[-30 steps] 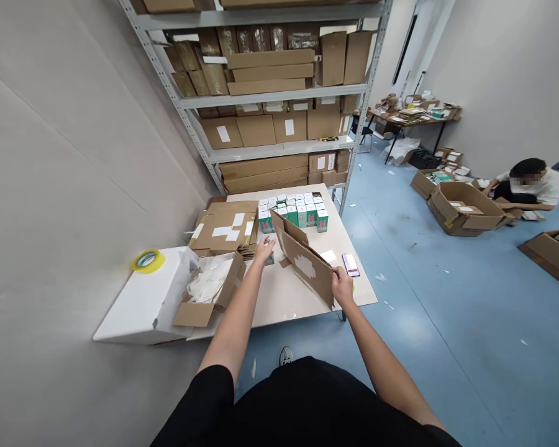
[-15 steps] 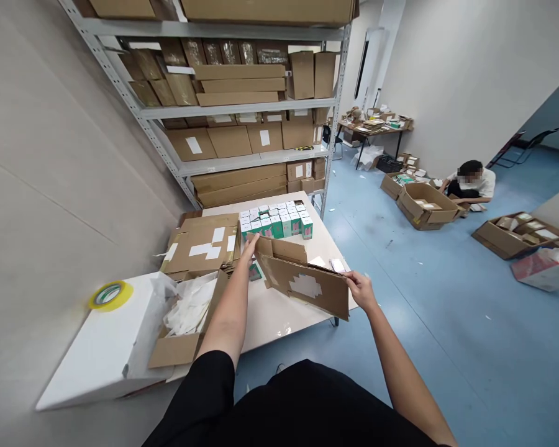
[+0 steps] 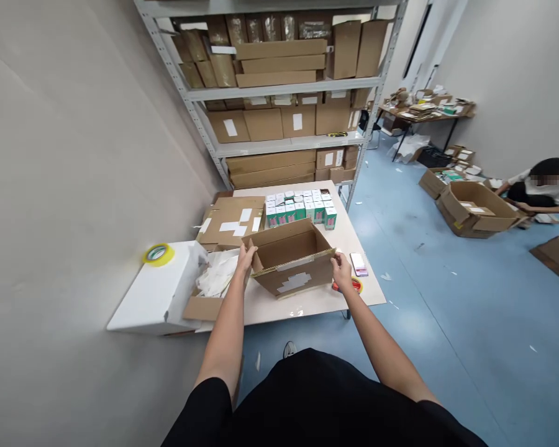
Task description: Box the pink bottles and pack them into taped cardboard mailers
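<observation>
- green and white boxes [image 3: 300, 208] in rows on the table [image 3: 307, 302]
- flat cardboard stack [image 3: 230, 221] beside them
- phone [image 3: 358, 264] near the right edge
- tape roll [image 3: 158, 253] on a white chest [image 3: 149, 301]

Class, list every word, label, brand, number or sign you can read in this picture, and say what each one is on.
Nothing here can be read.
White label on the open carton: too blurred.
White labels on the flattened cartons: too small.
White labels on the shelf boxes: too small.
Print on the green-and-white boxes: blurred.
Phone screen: unreadable.
</observation>
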The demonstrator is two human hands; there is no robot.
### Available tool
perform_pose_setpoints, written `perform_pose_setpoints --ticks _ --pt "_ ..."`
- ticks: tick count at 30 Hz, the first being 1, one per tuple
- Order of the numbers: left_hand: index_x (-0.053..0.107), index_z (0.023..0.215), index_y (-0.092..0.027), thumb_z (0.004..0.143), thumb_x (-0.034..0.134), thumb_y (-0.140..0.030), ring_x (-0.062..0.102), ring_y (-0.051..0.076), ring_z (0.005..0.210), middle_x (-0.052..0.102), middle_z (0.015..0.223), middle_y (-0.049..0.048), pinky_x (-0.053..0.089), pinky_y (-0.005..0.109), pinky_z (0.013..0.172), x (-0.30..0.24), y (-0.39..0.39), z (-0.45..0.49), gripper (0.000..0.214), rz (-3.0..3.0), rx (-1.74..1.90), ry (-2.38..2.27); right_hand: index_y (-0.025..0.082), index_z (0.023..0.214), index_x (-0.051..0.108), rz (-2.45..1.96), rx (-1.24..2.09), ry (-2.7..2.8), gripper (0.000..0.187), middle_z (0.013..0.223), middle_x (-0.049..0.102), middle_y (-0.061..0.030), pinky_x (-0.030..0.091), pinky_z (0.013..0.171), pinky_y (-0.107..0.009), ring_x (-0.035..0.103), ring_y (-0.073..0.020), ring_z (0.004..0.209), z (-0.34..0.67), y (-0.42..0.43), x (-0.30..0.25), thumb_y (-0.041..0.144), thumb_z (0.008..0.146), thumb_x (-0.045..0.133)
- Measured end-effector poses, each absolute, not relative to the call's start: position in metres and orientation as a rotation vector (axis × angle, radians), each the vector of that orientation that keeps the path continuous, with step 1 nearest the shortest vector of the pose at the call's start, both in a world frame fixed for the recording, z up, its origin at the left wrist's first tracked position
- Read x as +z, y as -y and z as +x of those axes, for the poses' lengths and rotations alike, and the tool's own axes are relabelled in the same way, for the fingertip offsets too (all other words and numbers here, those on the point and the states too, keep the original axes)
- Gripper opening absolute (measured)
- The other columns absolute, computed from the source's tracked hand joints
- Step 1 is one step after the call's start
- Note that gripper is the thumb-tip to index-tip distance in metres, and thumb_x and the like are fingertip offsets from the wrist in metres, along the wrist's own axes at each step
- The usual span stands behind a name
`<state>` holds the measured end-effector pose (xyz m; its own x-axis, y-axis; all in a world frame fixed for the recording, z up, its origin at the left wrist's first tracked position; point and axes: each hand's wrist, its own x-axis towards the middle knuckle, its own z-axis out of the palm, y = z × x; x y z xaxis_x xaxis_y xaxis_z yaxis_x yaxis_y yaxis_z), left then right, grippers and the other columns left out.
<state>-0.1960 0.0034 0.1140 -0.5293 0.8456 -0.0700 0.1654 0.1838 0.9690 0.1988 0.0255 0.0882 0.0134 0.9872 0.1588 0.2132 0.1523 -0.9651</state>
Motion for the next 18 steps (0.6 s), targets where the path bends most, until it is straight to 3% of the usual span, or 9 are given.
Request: perform_pose_setpoints --ticks 5,9,12,14,18 --pt "0.058 0.134 -0.020 0.075 0.083 -0.033 0.061 0.034 0.129 0.065 0.138 0.0154 0.049 0.043 0.111 0.115 0.028 -0.202 0.065 0.960 1.289 -1.908 0.020 0.138 0.058 -1.231 1.131 1.399 0.055 0.133 0.069 -0.0169 0.051 0.109 -0.050 0.066 -0.0296 0.124 0.176 -0.023 0.062 0.040 0.088 0.057" --pt "0.059 0.134 -0.022 0.072 0.089 -0.038 0.061 0.035 0.130 0.065 0.138 0.0163 0.050 0.044 0.110 0.118 0.038 -0.204 0.070 0.989 1.236 -1.861 0.025 0.161 0.036 -1.166 1.190 1.500 0.085 0.160 0.049 -0.0184 0.044 0.114 -0.054 0.053 -0.0320 0.143 0.179 -0.023 0.064 0.038 0.082 0.066" --pt "0.057 0.137 -0.023 0.070 0.093 -0.038 0.058 0.035 0.135 0.062 0.143 0.0180 0.052 0.044 0.109 0.121 0.039 -0.204 0.078 1.010 1.234 -1.800 0.032 0.166 0.025 -1.093 1.193 1.570 0.097 0.167 0.038 -0.0160 0.045 0.113 -0.055 0.052 -0.0328 0.144 0.186 -0.034 0.079 0.036 0.081 0.070" --pt "0.055 0.139 -0.022 0.066 0.096 -0.036 0.057 0.036 0.137 0.059 0.147 0.0198 0.052 0.045 0.109 0.122 0.039 -0.204 0.085 1.016 1.239 -1.771 0.035 0.166 0.028 -1.054 1.210 1.607 0.096 0.168 0.038 -0.0140 0.046 0.113 -0.054 0.055 -0.0322 0.140 0.189 -0.044 0.089 0.035 0.081 0.072" --pt "0.051 0.142 -0.023 0.062 0.098 -0.028 0.056 0.034 0.138 0.057 0.149 0.0193 0.049 0.047 0.114 0.119 0.038 -0.202 0.093 1.028 1.304 -1.726 0.035 0.151 0.055 -1.029 1.278 1.774 0.075 0.160 0.051 -0.0093 0.046 0.112 -0.052 0.056 -0.0326 0.139 0.192 -0.059 0.099 0.037 0.079 0.076"
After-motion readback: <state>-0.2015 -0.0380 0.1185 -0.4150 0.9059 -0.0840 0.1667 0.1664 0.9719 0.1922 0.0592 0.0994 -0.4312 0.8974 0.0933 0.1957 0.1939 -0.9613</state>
